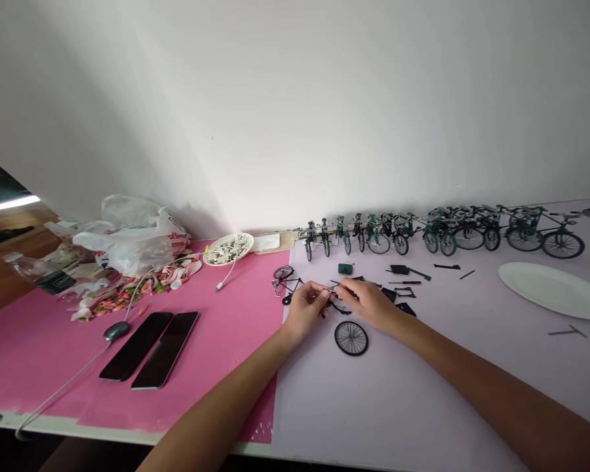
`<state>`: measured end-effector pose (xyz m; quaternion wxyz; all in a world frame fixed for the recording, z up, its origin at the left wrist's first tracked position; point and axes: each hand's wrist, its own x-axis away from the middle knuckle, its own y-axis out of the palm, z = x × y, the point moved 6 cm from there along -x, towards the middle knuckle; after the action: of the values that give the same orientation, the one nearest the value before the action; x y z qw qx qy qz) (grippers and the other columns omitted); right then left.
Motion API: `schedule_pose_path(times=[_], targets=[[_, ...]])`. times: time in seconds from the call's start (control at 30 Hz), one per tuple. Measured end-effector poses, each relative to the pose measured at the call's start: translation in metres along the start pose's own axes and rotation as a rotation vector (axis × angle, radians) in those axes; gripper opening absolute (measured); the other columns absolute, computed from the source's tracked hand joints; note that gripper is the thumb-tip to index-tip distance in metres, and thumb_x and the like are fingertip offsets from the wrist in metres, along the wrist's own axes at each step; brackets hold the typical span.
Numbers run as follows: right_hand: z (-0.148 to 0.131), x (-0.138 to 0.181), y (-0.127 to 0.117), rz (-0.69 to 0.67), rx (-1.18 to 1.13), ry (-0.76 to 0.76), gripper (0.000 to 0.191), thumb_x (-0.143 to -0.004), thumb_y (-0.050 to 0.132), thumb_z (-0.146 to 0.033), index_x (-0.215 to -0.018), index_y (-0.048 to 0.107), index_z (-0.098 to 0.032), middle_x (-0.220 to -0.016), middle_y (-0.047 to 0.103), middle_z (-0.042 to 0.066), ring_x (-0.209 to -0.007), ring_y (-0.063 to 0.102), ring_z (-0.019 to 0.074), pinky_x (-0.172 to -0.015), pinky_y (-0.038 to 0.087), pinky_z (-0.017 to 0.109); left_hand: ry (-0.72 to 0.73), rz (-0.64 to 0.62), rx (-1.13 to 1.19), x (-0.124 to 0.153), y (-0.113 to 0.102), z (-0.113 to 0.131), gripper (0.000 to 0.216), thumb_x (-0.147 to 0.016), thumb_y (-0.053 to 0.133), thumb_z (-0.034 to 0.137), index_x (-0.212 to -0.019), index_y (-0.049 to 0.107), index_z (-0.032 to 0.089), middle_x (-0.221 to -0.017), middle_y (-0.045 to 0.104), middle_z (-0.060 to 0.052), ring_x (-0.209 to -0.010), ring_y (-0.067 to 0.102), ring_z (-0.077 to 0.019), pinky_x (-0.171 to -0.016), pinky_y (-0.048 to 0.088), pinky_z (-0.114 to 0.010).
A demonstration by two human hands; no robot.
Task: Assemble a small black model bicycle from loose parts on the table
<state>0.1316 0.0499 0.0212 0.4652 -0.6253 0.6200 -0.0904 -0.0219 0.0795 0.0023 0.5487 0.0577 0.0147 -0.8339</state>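
Observation:
My left hand (307, 307) and my right hand (368, 303) meet over the pale table, both pinched on a small black model bicycle frame (335, 303) held between them. Just below the hands a loose black spoked wheel (351, 338) lies flat. Another small wheel and black frame parts (284, 278) lie just left of my left hand. Further loose parts lie behind the hands: a green block (345, 268) and black pieces (404, 270).
A row of finished green and black model bicycles (442, 233) lines the wall. A white plate (553, 289) is at right. On the pink mat (216, 341) lie two phones (150, 347), a mouse (116, 330), a bowl of parts (227, 249) and plastic bags (128, 242).

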Motion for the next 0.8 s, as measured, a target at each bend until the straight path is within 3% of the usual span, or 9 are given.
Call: schedule_pose_path(times=[0.27, 0.47, 0.67, 0.8], targets=[[0.006, 0.000, 0.003, -0.024, -0.022, 0.017, 0.032, -0.105, 0.039, -0.042, -0.083, 0.054, -0.025, -0.069, 0.060, 0.000, -0.058, 0.054, 0.0166, -0.056, 0.038, 0.027, -0.016, 0.006, 0.026, 0.001, 0.000, 0.003, 0.049, -0.076, 0.078, 0.059, -0.088, 0.061, 0.014, -0.084, 0.072, -0.006, -0.050, 0.057, -0.0079, -0.050, 0.041, -0.022], [0.003, 0.002, 0.002, -0.043, -0.048, 0.023, 0.027, -0.106, 0.035, -0.043, -0.099, 0.053, -0.025, -0.077, 0.064, 0.001, -0.061, 0.058, 0.0175, -0.057, 0.042, 0.027, -0.051, 0.030, 0.061, 0.000, -0.001, 0.001, 0.048, -0.076, 0.078, 0.056, -0.093, 0.061, 0.014, -0.085, 0.072, -0.006, -0.050, 0.057, -0.0076, -0.049, 0.039, -0.021], [-0.014, 0.004, -0.001, -0.062, -0.176, -0.035, 0.017, -0.097, 0.059, -0.041, -0.103, 0.057, -0.025, -0.102, 0.071, 0.006, -0.088, 0.071, 0.0208, -0.077, 0.057, 0.032, -0.070, 0.049, 0.096, -0.001, -0.003, -0.003, 0.052, -0.074, 0.078, 0.059, -0.096, 0.057, 0.016, -0.081, 0.071, -0.004, -0.047, 0.058, -0.0083, -0.047, 0.038, -0.022], [-0.015, 0.005, 0.004, -0.075, -0.171, -0.069, 0.014, -0.093, 0.062, -0.033, -0.104, 0.065, -0.025, -0.102, 0.075, 0.006, -0.087, 0.072, 0.0211, -0.081, 0.060, 0.036, -0.084, 0.044, 0.084, -0.001, -0.003, -0.004, 0.055, -0.074, 0.078, 0.060, -0.097, 0.055, 0.016, -0.076, 0.069, -0.001, -0.043, 0.060, -0.0096, -0.043, 0.030, -0.020]])
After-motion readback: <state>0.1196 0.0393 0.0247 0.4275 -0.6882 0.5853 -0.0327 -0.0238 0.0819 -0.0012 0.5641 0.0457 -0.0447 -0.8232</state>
